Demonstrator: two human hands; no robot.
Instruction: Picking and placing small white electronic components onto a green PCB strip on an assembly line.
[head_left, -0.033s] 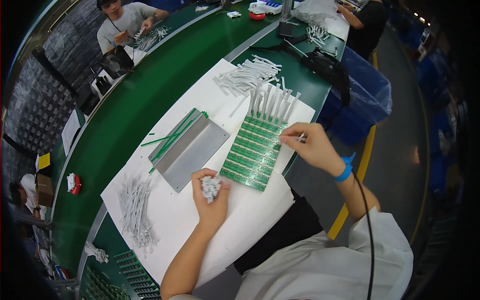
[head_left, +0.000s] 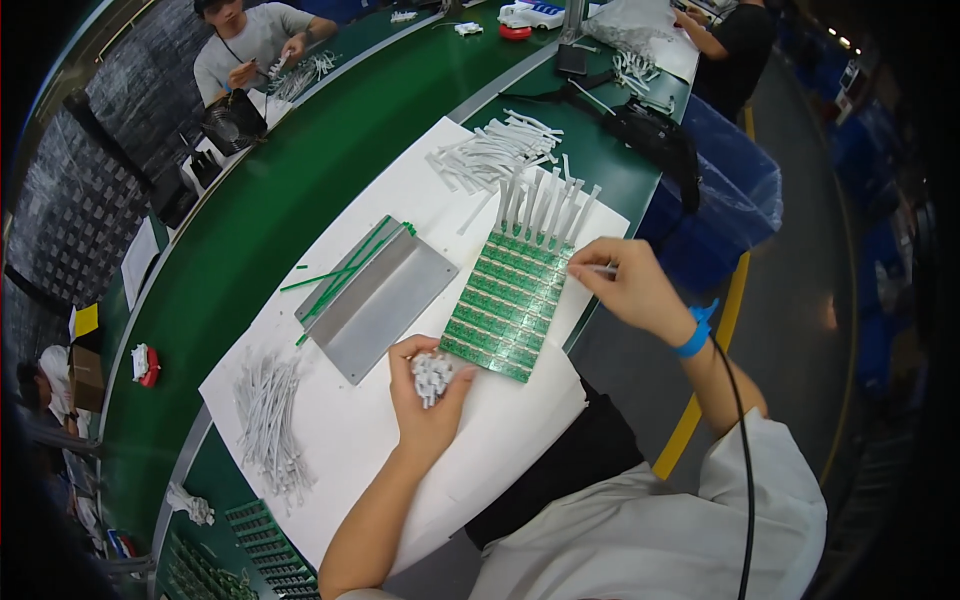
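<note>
A panel of small green circuit boards (head_left: 503,308) lies tilted on white paper, with several white ribbon cables (head_left: 545,212) standing up along its far edge. Beside the panel's right edge, my right hand (head_left: 635,290) is closed, thumb and fingertips pinching a pale thin piece (head_left: 603,268) that looks like another ribbon cable; most of it is hidden. At the panel's near left corner, my left hand (head_left: 428,420) is wrapped around a bundle of white ribbon cables (head_left: 432,376), their ends facing up. My left thumb is close to the panel's near edge.
Left of the panel lies an angled grey metal plate (head_left: 385,305) with green strips (head_left: 345,270) on it. Loose white cables form a far pile (head_left: 505,145) and a near-left pile (head_left: 268,425). A blue lined bin (head_left: 725,190) stands right. A black cord (head_left: 745,450) trails from my blue wrist strap (head_left: 697,330).
My right hand has shifted slightly right, off the panel's edge, its fingers still pinched. My left hand has moved a little right and its bundle has turned slightly.
</note>
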